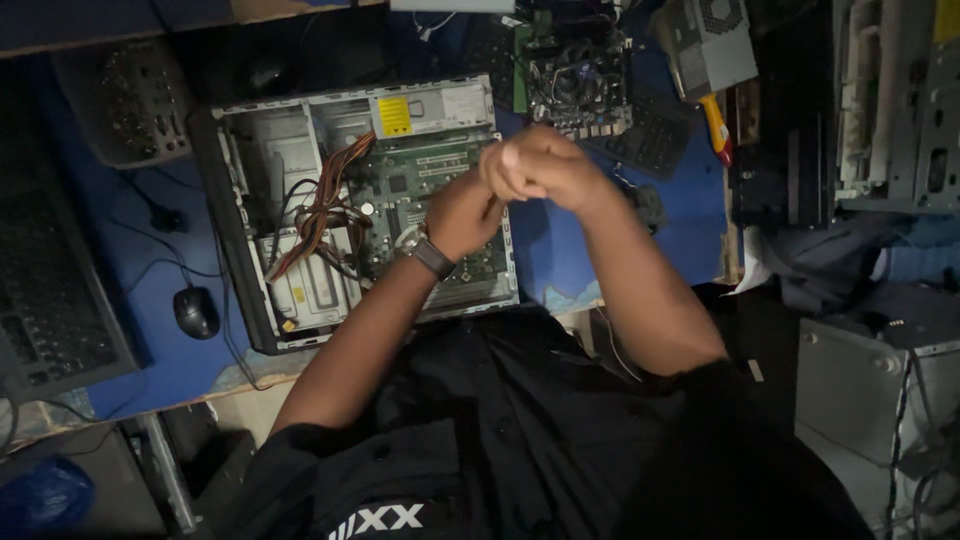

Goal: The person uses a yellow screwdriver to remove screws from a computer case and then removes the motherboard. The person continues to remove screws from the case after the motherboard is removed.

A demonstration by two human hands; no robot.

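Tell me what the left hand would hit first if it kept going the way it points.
Probably the right hand: the left hand points up and right, already touching it. Beyond lies a loose circuit board, though depth is unclear.

both hands raised together — right hand [540, 165] closed over left hand [462, 212].

Open desktop PC case [300, 200] lies flat on its side on the blue surface [560, 250], cover off, insides up. Green motherboard [425, 190] fills the right half; a bundle of orange, red & black wires [325, 195] runs across the middle. Silver drive bays sit on the left, a metal box w/ a yellow sticker [394, 116] along the top edge. Case sits just under both hands, which hover over its right edge; can't tell if they hold anything.
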